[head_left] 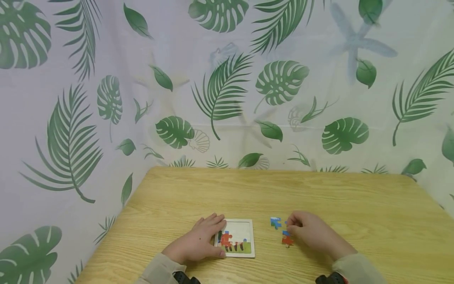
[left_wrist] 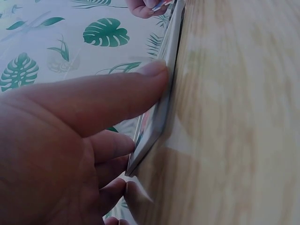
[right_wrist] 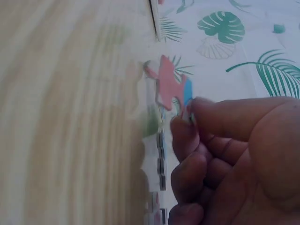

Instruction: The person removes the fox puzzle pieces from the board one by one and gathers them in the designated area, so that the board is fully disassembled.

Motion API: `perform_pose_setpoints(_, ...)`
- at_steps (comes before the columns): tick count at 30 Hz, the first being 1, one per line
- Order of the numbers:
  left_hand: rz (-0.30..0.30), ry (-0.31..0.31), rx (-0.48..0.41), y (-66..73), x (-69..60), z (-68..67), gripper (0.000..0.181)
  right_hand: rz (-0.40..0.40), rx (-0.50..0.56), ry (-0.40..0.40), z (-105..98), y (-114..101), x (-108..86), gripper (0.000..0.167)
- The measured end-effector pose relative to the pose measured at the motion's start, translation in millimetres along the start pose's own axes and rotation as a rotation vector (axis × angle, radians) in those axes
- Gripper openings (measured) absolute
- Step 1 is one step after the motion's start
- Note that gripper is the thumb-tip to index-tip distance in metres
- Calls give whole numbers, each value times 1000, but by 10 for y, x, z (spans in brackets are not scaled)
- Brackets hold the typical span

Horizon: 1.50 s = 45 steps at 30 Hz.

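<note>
A square jigsaw tray (head_left: 253,236) with a pale frame lies on the table, its lower part filled with red, green and striped pieces. My left hand (head_left: 200,240) rests over its left side, fingers stretched to the far left corner. The left thumb (left_wrist: 131,91) presses the tray's near edge in the left wrist view. To the right of the tray, my right hand (head_left: 310,232) pinches a red and blue puzzle piece (right_wrist: 169,84) between thumb and forefinger. That piece is tilted, with its red face showing. Close by lies a blue and green piece (head_left: 275,223).
The wooden table (head_left: 248,193) runs back to a leaf-printed curtain (head_left: 230,98). Several loose pieces (right_wrist: 161,161) show edge-on on the table below the right hand in the right wrist view.
</note>
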<state>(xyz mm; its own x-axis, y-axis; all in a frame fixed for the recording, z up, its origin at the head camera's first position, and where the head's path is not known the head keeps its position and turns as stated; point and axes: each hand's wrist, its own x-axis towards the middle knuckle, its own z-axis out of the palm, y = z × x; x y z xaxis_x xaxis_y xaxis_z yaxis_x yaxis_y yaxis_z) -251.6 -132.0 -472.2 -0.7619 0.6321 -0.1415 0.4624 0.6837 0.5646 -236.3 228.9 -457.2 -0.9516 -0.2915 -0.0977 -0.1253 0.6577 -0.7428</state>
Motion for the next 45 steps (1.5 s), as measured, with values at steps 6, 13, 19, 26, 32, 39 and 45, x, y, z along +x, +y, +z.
perform_pose_setpoints(6, 3, 0, -6, -6, -1, 7, 91, 24, -91, 42, -24, 72, -14, 9)
perform_pose_setpoints(13, -6, -3, -11, 1, -14, 3, 90, 47, -127, 42, -56, 106, -23, 8)
perform_pose_setpoints(19, -5, -2, -7, 14, -19, -6, 90, 85, -139, 28, -64, 121, -20, 9)
perform_pose_setpoints(26, 4, -12, -22, 11, -31, -10, 90, 111, -194, 36, -47, 145, -3, 10)
perform_pose_setpoints(32, 1, -14, -29, 5, -28, -8, 90, 91, -224, 46, -36, 163, 2, 10)
perform_pose_setpoints(39, 1, -9, -23, 7, -31, -4, 90, 12, -251, 62, -28, 157, -9, 11)
perform_pose_setpoints(45, -1, -10, -28, -4, -32, 1, 90, 22, -268, 62, -23, 163, 3, 11)
